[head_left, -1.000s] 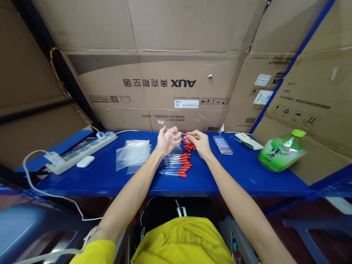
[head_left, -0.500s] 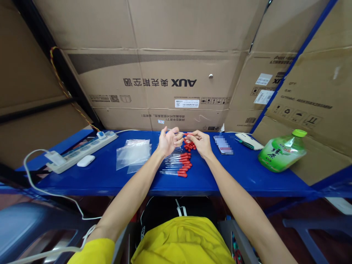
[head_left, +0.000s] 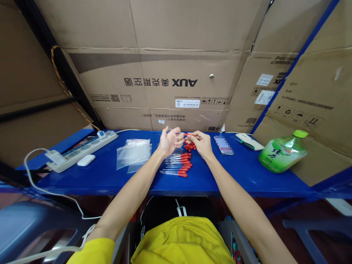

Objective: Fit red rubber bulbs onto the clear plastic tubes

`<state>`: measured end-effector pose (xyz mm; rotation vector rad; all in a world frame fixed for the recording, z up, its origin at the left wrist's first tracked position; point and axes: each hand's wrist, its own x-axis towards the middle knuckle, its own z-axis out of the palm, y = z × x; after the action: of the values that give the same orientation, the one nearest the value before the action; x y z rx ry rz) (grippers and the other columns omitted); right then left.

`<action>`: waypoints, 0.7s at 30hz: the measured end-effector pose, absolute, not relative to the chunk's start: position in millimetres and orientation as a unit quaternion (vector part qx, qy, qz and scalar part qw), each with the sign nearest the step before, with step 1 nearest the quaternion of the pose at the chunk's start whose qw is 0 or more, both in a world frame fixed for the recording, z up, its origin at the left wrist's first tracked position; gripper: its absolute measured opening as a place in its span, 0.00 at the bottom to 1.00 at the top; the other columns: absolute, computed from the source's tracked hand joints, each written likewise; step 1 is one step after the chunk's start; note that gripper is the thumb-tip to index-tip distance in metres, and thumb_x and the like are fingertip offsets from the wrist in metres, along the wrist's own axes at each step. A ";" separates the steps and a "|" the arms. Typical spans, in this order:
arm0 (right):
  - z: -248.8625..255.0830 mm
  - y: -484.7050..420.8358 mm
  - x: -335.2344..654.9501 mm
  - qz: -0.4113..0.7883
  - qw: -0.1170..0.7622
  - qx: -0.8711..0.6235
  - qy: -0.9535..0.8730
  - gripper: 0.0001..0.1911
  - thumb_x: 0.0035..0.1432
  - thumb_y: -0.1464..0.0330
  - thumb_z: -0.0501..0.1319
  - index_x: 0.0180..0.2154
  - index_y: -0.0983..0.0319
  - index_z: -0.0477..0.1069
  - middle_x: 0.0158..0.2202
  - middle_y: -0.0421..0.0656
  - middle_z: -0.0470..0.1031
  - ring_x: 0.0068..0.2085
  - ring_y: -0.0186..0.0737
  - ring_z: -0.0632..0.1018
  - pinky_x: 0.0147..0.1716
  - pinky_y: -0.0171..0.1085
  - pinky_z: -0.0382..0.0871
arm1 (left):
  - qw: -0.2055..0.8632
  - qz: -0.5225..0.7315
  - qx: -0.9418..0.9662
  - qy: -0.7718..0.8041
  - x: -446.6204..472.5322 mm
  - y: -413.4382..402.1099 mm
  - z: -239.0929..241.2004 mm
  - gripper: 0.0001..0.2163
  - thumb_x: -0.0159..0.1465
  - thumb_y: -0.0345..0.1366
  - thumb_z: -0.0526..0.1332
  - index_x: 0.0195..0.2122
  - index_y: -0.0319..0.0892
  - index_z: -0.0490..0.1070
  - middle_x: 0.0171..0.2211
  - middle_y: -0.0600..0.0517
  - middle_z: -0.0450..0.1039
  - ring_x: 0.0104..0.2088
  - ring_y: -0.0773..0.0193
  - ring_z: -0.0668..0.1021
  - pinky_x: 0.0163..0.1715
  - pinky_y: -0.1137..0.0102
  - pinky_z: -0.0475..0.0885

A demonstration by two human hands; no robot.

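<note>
My left hand [head_left: 169, 142] is closed, palm up, around the thin clear tube of a dropper. The dropper's red rubber bulb [head_left: 187, 134] is pinched in the fingertips of my right hand [head_left: 202, 143]. Whether the bulb is fully seated on the tube I cannot tell, since fingers cover the joint. Just below my hands, several droppers with red bulbs [head_left: 182, 175] lie side by side, bulbs to the right. A heap of red bulbs [head_left: 190, 147] sits beneath my right hand, partly covered by it.
Clear plastic bags [head_left: 134, 156] lie left on the blue table [head_left: 228, 179]. Farther left are a power strip [head_left: 82, 151] and a white case [head_left: 86, 160]. To the right are a phone [head_left: 223, 145], a green-handled screwdriver [head_left: 246, 145], a white device [head_left: 251, 141] and a green bottle [head_left: 282, 152]. Cardboard [head_left: 165, 62] stands behind.
</note>
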<state>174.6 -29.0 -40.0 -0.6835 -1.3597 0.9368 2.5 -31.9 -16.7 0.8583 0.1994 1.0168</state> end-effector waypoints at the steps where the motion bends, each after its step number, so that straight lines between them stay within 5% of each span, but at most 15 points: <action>1: -39.8 -29.4 174.1 0.407 0.627 -0.297 -0.594 0.18 0.49 0.54 0.73 0.34 0.61 0.78 0.28 0.43 0.83 0.28 0.41 0.82 0.34 0.41 0.79 | 0.781 0.469 0.403 0.090 3.0 -31.8 -17.2 0.22 0.70 0.55 0.38 0.31 0.44 0.56 0.23 0.56 0.50 0.18 0.69 0.57 0.18 0.75 0.56; 15: -40.3 -29.3 170.8 0.380 0.620 -0.304 -0.615 0.18 0.50 0.56 0.72 0.38 0.61 0.78 0.32 0.44 0.83 0.33 0.44 0.82 0.36 0.42 0.77 | 0.730 0.518 0.435 0.102 8.0 -29.7 -20.2 0.25 0.70 0.56 0.38 0.30 0.43 0.60 0.21 0.57 0.50 0.17 0.70 0.56 0.19 0.75 0.56; 21: -41.5 -25.0 179.7 0.320 0.582 -0.338 -0.667 0.16 0.53 0.55 0.69 0.37 0.60 0.78 0.32 0.43 0.80 0.32 0.41 0.79 0.33 0.39 0.73 | 0.606 0.640 0.411 0.234 -6.6 -9.7 -24.1 0.25 0.70 0.56 0.43 0.34 0.42 0.67 0.18 0.60 0.45 0.15 0.72 0.50 0.16 0.76 0.47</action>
<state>179.7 -25.0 -41.5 -0.7884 -1.5592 0.7472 -6.6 -9.7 -24.1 0.9502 0.5407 1.4800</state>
